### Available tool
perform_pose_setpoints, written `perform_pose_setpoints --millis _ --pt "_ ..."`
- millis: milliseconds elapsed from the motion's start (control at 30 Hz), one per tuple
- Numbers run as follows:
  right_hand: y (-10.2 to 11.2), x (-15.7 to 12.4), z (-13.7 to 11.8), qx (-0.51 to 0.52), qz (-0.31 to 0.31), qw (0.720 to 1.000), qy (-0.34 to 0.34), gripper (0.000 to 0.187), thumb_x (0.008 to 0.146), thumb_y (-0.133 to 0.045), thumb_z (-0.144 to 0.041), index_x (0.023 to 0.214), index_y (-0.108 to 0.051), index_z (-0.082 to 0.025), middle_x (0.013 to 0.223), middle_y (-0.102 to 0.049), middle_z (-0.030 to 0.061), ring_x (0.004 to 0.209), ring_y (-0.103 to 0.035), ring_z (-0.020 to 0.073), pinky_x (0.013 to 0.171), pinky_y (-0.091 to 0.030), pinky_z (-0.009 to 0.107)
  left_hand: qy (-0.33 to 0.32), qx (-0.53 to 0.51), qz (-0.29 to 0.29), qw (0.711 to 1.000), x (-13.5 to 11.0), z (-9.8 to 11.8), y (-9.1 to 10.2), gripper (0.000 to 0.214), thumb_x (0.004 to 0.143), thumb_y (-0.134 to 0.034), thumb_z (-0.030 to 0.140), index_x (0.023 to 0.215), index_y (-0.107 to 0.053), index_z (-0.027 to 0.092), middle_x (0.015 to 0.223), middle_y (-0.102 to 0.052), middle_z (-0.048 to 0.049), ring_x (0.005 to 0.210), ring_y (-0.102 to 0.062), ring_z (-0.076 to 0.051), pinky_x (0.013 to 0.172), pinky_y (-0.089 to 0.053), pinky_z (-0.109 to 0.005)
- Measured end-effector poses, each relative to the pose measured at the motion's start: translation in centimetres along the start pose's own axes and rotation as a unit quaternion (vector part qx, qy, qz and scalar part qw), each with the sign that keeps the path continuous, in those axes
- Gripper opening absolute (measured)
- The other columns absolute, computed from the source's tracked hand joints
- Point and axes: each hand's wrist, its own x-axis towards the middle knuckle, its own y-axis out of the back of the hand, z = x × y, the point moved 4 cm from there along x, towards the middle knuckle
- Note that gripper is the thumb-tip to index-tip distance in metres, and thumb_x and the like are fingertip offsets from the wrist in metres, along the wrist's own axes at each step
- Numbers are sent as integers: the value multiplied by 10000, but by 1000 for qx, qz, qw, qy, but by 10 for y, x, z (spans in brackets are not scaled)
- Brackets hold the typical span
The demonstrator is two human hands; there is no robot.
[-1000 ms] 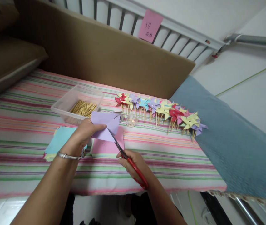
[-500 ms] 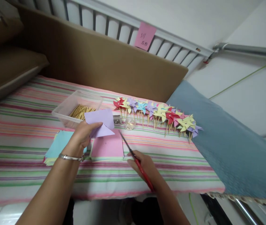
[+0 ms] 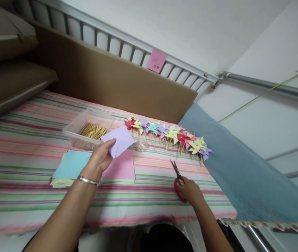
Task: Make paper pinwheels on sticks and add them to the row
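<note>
My left hand (image 3: 99,159) pinches a lilac paper square (image 3: 119,140) and holds it up over the striped cloth (image 3: 28,147). My right hand (image 3: 191,190) lies low on the cloth to the right, its fingers closed on the red handles of the scissors (image 3: 177,178), whose blades point away from me. A pink paper sheet (image 3: 121,168) lies flat just under the left hand, and a light blue paper stack (image 3: 71,164) sits to its left.
A clear plastic tub (image 3: 86,127) with wooden sticks stands behind the papers. A row of several coloured paper pinwheels (image 3: 168,134) lies along the cloth toward a blue blanket (image 3: 243,175) on the right. A brown board (image 3: 112,80) and white railing (image 3: 122,36) stand behind.
The right hand has pulled the scissors away from the lilac paper and set them down to the right on the cloth. The left hand still holds the paper, now turned.
</note>
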Motion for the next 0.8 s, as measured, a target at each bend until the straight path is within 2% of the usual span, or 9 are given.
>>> perform_pose_setpoints --millis 67,133,233,300,367,467,533,667,800 --pt "14 -7 -40 45 25 998 41 382 830 -491 -299 1165 -589 -143 1162 -631 176 1095 -580 284 893 -435 395 -5 -20 -7 1000 -3 0 -6 249 716 -653 95 964 -649 115 930 -719 -112 740 -674 -189 613 -551 -272" --pt "27 -18 -96 257 26 960 107 396 843 -489 -406 1125 -608 -154 1136 -644 152 1031 -616 258 876 -464 383 -13 -30 -10 999 -5 -2 -12 256 716 -663 118 971 -653 133 1008 -709 -111 806 -673 -192 640 -547 -271" --pt "24 -30 -183 523 -132 834 119 451 812 -506 -531 1013 -632 -147 941 -690 118 807 -671 212 701 -519 331 -27 -23 -15 999 -8 -7 -18 246 719 -678 162 965 -663 157 1068 -695 -85 874 -662 -182 687 -534 -262" --pt "18 -30 -224 613 -163 767 97 453 753 -582 -561 945 -628 -153 833 -686 77 698 -658 174 623 -507 288 -26 -11 -24 999 -8 -12 -19 209 731 -677 197 936 -674 155 1037 -701 -75 862 -656 -174 700 -524 -263" --pt "10 -26 -246 676 -171 713 75 411 706 -645 -533 856 -622 -151 693 -651 31 625 -626 147 592 -492 265 -22 -4 -38 999 -6 -16 -20 187 736 -678 221 909 -682 152 996 -705 -68 829 -650 -168 694 -517 -268" --pt "1 -19 -252 726 -174 664 52 315 663 -703 -434 771 -615 -151 597 -601 -11 557 -562 111 567 -460 240 -20 7 -56 998 -1 -20 -18 217 717 -696 213 929 -687 163 995 -701 -54 829 -639 -167 691 -508 -270" --pt "-2 -17 -247 732 -190 653 48 276 657 -710 -395 730 -608 -148 586 -594 -15 546 -541 100 570 -447 237 -24 19 -59 998 2 -20 -16 272 697 -714 193 966 -684 172 996 -697 -46 836 -633 -166 701 -506 -272" --pt "-4 -17 -236 715 -204 667 48 247 673 -687 -376 705 -609 -144 578 -585 -13 538 -530 103 583 -442 252 -37 69 -44 996 4 -21 -12 349 623 -775 192 959 -688 158 955 -702 -49 808 -632 -174 681 -502 -275" --pt "-7 -19 -230 669 -157 724 69 209 736 -621 -363 761 -587 -158 631 -592 -4 567 -554 122 598 -465 273 -63 106 -22 992 2 -27 -7 366 580 -797 185 928 -692 148 934 -712 -55 812 -642 -188 661 -504 -273"
